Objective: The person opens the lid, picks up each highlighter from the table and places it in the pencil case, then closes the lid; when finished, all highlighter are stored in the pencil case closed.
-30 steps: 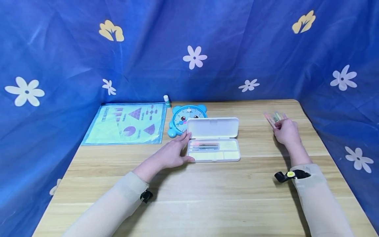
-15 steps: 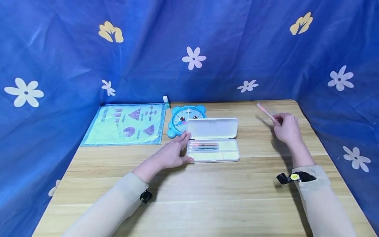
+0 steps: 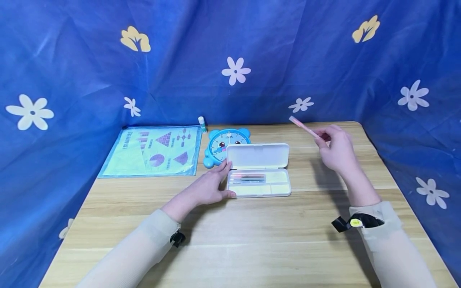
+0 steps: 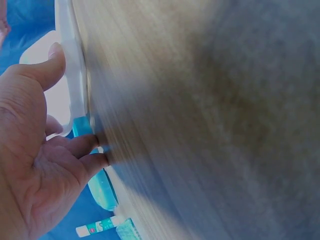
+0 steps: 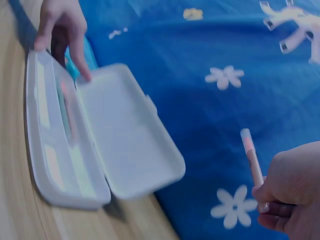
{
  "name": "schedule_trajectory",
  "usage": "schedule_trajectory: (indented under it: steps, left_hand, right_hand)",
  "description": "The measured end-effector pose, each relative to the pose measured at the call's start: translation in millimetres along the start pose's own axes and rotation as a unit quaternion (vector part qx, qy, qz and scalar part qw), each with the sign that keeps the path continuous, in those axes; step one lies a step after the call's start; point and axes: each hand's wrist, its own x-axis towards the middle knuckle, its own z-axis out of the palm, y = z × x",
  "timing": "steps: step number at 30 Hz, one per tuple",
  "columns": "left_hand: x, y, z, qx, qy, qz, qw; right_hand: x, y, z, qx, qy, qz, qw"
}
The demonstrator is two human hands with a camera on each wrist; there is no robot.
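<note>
A white pencil case [image 3: 258, 190] lies with its lid raised on the wooden table, several pens [image 3: 248, 178] in its back compartment. My left hand [image 3: 209, 187] holds the left end of the case, thumb at the front corner and a finger at the lid's edge. To the right, above the table, my right hand [image 3: 337, 149] pinches a pink marker [image 3: 303, 127] by its lower end. The marker's clear cap points up and left. In the right wrist view one marker [image 5: 254, 162] shows; whether more lie behind it or inside the hand I cannot tell.
Behind the case stands a blue animal-shaped toy clock [image 3: 227, 145], partly covered by the lid. A glue stick [image 3: 203, 124] stands upright by a blue-edged document pouch [image 3: 155, 151] at the back left. Blue flowered cloth [image 3: 266, 48] hangs around the table [image 3: 252, 244].
My right hand has lifted pink and green markers off the table at the right and moved up and left; only a pink one shows now. The left hand has stayed at the case.
</note>
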Motion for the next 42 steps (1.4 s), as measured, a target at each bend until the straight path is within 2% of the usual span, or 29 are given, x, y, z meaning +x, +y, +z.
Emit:
schedule_trajectory:
  steps: [7, 14, 21, 35, 42]
  left_hand:
    - [1.2, -1.3, -0.3, 0.004, 0.0, 0.0, 1.0]
    - [3.1, -2.9, 0.0, 0.005, 0.003, 0.002, 1.0]
    - [2.9, -2.6, -0.4, 0.002, 0.006, 0.001, 1.0]
    - [1.4, -1.4, 0.7, -0.001, 0.002, -0.001, 1.0]
    - [0.6, -1.7, 1.6, -0.001, 0.004, 0.001, 1.0]
  right_hand:
    - [2, -23, 15.9, 0.036, -0.032, -0.046, 0.998]
    - [-3, -37, 40.0, 0.046, -0.085, -0.077, 0.992]
    - [-11, -44, 65.7, 0.056, -0.12, -0.118, 0.984]
    - [-34, -40, 118.2, 0.021, -0.202, -0.159, 0.966]
    - [-41, -37, 129.4, -0.026, -0.225, -0.169, 0.959]
